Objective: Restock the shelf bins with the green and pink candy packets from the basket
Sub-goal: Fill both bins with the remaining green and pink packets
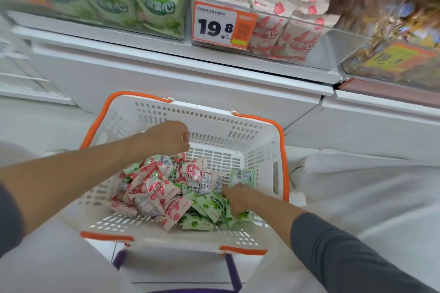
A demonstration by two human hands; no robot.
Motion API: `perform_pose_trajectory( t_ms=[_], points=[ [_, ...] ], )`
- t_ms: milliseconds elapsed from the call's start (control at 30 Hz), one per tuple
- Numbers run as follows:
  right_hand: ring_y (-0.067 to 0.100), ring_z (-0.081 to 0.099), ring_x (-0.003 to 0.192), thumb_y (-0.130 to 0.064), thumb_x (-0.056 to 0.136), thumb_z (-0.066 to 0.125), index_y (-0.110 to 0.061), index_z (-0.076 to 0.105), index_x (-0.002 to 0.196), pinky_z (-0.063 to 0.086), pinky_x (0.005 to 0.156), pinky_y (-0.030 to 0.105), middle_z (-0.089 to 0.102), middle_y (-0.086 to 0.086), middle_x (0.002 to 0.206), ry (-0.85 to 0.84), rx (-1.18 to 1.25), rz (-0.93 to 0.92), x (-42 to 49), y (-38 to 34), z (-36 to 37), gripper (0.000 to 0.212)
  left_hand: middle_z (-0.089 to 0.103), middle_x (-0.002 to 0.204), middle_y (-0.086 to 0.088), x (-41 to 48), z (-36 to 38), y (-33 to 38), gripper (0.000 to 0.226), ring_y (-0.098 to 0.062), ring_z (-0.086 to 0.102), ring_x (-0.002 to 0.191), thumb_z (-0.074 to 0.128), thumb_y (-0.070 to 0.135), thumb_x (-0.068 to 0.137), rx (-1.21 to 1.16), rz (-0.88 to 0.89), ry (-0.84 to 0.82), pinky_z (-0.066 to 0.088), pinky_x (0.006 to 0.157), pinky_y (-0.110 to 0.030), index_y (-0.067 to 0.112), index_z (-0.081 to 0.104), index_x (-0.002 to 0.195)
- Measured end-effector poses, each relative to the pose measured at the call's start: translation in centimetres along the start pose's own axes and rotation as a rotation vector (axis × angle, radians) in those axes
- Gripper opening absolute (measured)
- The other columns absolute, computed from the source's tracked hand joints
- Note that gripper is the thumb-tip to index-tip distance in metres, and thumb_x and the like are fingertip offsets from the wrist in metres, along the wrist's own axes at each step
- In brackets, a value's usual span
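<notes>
1. Two hands reach into the basket (214, 123); left hand (170, 137) hangs curled above the pile, hold unclear.
2. Pink packets (154, 188) heap left, green packets (212, 207) right.
3. Right hand (235, 197) lies among the green packets, fingers hidden, grip unclear.

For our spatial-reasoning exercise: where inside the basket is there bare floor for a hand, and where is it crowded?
Bare floor of the white slotted plastic basket shows along its far wall and at the near left corner. The middle is crowded with pink candy packets and green candy packets.
</notes>
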State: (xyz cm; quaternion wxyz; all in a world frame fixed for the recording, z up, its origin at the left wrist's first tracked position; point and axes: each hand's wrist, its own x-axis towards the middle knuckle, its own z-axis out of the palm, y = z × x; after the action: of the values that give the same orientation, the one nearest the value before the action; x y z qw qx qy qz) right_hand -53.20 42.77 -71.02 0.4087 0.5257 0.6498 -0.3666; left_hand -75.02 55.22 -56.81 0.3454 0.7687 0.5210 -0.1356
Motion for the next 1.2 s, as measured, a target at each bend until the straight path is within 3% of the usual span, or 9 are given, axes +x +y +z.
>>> perform_pose_trajectory(
  t_ms=[167,267,367,467,600,700,833,1033,1200],
  points=[
    [0.024,0.054,0.115,-0.028,0.083,0.075,-0.009,0.056,0.129,0.044,0.096,0.032,0.056,0.007,0.129,0.421,0.447,-0.007,-4.7,0.1,-8.4,0.053,0.056,0.094,-0.001,-0.7,-1.1,0.1,0.028,-0.022,0.06,0.087,0.053,0.037,0.097,-0.112,-0.04,0.078,0.046,0.08,-0.03,0.01,0.06,0.092],
    [0.016,0.061,0.084,-0.027,0.083,0.076,-0.015,0.062,0.085,0.052,0.077,0.032,0.063,0.005,0.092,0.7,1.056,-0.136,-10.1,-0.8,-13.8,0.019,0.066,0.098,-0.017,-1.2,-2.4,0.8,0.073,-0.026,0.065,0.078,0.032,0.066,0.095,-0.319,-0.117,0.185,0.047,0.093,-0.036,0.001,0.066,0.094],
    [0.02,0.069,0.083,-0.022,0.089,0.069,-0.008,0.062,0.094,0.06,0.075,0.032,0.071,0.013,0.098,0.72,1.436,-0.33,-13.2,-2.5,-16.5,0.017,0.067,0.101,-0.018,-1.6,-3.5,2.2,0.063,-0.03,0.068,0.095,0.04,0.063,0.094,-0.736,-0.079,0.305,0.054,0.086,-0.04,0.006,0.065,0.088],
    [0.022,0.07,0.091,-0.034,0.092,0.064,-0.01,0.067,0.103,0.056,0.09,0.041,0.073,0.01,0.101,0.716,1.385,-0.386,-13.7,-3.9,-18.6,0.026,0.048,0.055,-0.003,-2.2,-4.8,3.3,0.049,-0.009,0.052,0.049,0.052,0.041,0.098,-0.842,0.03,0.608,0.043,0.053,-0.021,0.011,0.046,0.06],
    [0.021,0.068,0.086,-0.069,0.089,0.044,-0.01,0.069,0.095,0.053,0.085,0.037,0.072,0.009,0.094,0.912,1.295,-0.353,-13.9,-5.7,-21.3,0.064,0.052,0.079,0.0,-1.9,-5.8,3.9,0.044,-0.017,0.05,0.074,0.042,0.049,0.099,-0.938,0.02,0.709,0.039,0.066,-0.028,0.007,0.052,0.089],
    [0.009,0.041,0.053,-0.054,0.099,0.036,-0.009,0.045,0.065,0.032,0.054,0.025,0.044,0.001,0.058,1.197,1.209,-0.39,-14.0,-7.2,-22.2,0.057,0.063,0.088,-0.005,-1.1,-6.4,4.2,0.057,-0.021,0.06,0.083,0.038,0.056,0.097,-1.063,-0.074,0.782,0.042,0.064,-0.029,0.002,0.059,0.102],
    [0.008,0.046,0.055,-0.054,0.098,0.038,-0.027,0.046,0.065,0.036,0.056,0.027,0.046,-0.009,0.056,1.229,1.155,-0.403,-13.7,-9.0,-23.4,0.043,0.055,0.065,0.002,-1.2,-7.7,4.1,0.043,-0.012,0.051,0.059,0.045,0.044,0.1,-1.069,0.008,0.946,0.038,0.055,-0.025,0.008,0.057,0.08],
    [0.006,0.038,0.05,-0.047,0.099,0.043,-0.019,0.043,0.063,0.031,0.051,0.022,0.041,-0.01,0.052,1.397,1.35,-0.471,-13.0,-11.2,-24.5,0.045,0.03,0.054,0.001,-1.8,-9.5,3.3,0.055,-0.015,0.028,0.052,0.037,0.046,0.101,-1.052,-0.059,1.066,0.025,0.051,-0.031,0.014,0.027,0.059],
    [0.002,0.042,0.046,-0.037,0.102,0.04,-0.012,0.051,0.08,0.04,0.044,0.019,0.039,0.004,0.063,1.269,1.276,-0.643,-15.1,-11.6,-26.7,0.035,0.023,0.049,0.002,-2.4,-12.5,1.4,0.057,-0.018,0.023,0.049,0.037,0.043,0.103,-1.005,0.034,1.127,0.019,0.051,-0.032,0.016,0.023,0.054]
  ],
)
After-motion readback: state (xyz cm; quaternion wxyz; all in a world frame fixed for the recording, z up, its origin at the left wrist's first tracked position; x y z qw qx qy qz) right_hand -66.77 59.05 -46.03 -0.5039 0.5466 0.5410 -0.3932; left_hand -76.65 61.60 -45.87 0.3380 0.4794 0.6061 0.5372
